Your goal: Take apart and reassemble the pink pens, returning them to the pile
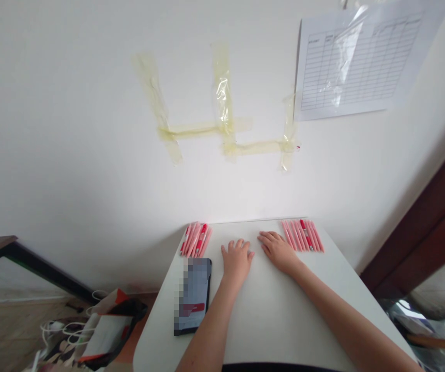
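The left hand (pixel 236 258) lies palm down on the desk (pixel 261 320), its fingers and thumb spread wide, with nothing in its grasp; the right hand (pixel 278 250) is flat too, its fingers stretched toward the left hand and lying closer together, likewise holding nothing. The two hands are near each other but apart. Just beyond the right hand is the right group of pink pens (pixel 303 236), laid side by side at a slant near the back edge, one a darker red; the back of the hand sits so close that I cannot tell whether it touches the nearest pen. To the left hand's other side is the left group of pink pens (pixel 196 240), bunched more tightly and partly overlapping, with the phone (pixel 194 297) just in front of it. For good handling, I would lift the right wrist clear before any sideways move, as a dragging hand could roll the row out of line. A pen is probably best pinched near its middle between thumb and fingertip, working from the outer side of a group, and the overlapping ones deserve a slower touch. The left forearm passes close beside the phone, so a raised elbow seems wise.
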The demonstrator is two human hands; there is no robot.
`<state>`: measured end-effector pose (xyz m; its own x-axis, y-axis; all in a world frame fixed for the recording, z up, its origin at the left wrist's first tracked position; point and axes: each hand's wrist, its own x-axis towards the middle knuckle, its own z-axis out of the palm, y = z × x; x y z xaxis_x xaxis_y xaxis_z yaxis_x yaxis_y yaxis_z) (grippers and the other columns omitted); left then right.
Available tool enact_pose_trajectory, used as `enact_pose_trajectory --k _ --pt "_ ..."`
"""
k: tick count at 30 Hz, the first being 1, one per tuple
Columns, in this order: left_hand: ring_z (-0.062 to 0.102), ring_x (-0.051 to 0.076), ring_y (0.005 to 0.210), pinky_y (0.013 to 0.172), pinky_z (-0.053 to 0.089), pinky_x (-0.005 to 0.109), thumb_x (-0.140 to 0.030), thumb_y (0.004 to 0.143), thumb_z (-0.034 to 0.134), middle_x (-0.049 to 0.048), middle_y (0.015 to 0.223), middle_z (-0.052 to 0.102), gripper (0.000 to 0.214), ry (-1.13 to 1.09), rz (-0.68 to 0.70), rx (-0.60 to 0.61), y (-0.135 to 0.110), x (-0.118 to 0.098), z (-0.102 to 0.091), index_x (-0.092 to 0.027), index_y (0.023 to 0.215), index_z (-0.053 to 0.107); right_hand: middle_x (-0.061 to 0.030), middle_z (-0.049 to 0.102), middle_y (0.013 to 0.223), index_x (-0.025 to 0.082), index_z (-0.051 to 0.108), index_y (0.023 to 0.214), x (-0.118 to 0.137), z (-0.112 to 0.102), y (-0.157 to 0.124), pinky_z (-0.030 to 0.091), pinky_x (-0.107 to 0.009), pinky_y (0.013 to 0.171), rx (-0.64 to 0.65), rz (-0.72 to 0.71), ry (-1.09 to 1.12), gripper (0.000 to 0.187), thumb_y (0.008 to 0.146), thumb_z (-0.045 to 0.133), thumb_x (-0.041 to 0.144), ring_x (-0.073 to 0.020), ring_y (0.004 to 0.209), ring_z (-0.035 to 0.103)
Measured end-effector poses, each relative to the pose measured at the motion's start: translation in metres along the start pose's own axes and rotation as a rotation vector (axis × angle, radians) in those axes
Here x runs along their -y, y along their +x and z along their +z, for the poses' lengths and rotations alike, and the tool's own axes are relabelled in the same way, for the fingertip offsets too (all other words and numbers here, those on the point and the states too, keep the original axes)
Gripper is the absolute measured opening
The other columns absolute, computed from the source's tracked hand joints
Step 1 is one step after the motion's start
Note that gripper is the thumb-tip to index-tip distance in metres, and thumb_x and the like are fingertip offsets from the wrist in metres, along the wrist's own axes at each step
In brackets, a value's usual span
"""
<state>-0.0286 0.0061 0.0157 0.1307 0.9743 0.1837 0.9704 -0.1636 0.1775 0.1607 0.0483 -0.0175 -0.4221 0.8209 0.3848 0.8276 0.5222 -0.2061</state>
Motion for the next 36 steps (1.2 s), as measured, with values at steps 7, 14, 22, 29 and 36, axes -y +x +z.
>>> enact_pose_trajectory --k 7,14,22,29,36 --pt "0.06 0.028 0.119 0.114 0.032 0.06 -0.035 0.094 0.055 0.0068 0.128 0.068 0.031 0.085 0.064 0.123 0.009 0.011 -0.029 -0.03 0.121 0.067 -0.0075 0.056 0.147 0.022 0.058 0.14 0.0 0.0 -0.001 0.041 -0.043 0.114 0.01 0.004 0.018 0.041 0.104 0.04 0.028 -0.0233 0.134 0.048" --pt "0.058 0.029 0.115 0.101 0.042 0.046 -0.026 0.094 0.048 0.0129 0.114 0.07 0.029 0.302 -0.104 -0.026 0.033 0.057 -0.065 -0.019 0.106 0.072 -0.0071 0.056 0.147 0.021 0.059 0.139 0.0 0.0 0.0 0.04 -0.043 0.115 0.02 0.01 0.024 0.041 0.104 0.039 0.029 -0.0239 0.134 0.047" --pt "0.046 0.032 0.129 0.113 0.029 0.057 -0.023 0.092 0.045 0.0139 0.129 0.066 0.038 0.368 -0.237 -0.089 0.045 0.093 -0.059 -0.02 0.121 0.069 -0.0076 0.056 0.147 0.021 0.059 0.139 0.001 0.0 0.0 0.039 -0.043 0.115 0.012 0.006 0.02 0.041 0.104 0.039 0.029 -0.0235 0.133 0.048" --pt "0.041 0.032 0.138 0.117 0.026 0.056 -0.014 0.092 0.039 0.0126 0.132 0.066 0.042 0.29 -0.246 -0.095 0.046 0.096 -0.048 -0.02 0.117 0.072 -0.0079 0.056 0.147 0.02 0.058 0.139 0.001 -0.001 -0.001 0.039 -0.044 0.115 0.018 0.01 0.037 0.041 0.104 0.038 0.03 -0.0241 0.134 0.047" --pt "0.044 0.03 0.135 0.123 0.017 0.057 -0.02 0.089 0.051 0.0097 0.135 0.066 0.028 0.168 -0.126 -0.121 0.047 0.077 -0.043 -0.022 0.097 0.078 -0.0081 0.058 0.144 0.023 0.06 0.137 0.001 0.0 -0.001 0.042 -0.044 0.113 0.006 0.023 0.033 0.039 0.102 0.043 0.028 -0.0236 0.133 0.049"
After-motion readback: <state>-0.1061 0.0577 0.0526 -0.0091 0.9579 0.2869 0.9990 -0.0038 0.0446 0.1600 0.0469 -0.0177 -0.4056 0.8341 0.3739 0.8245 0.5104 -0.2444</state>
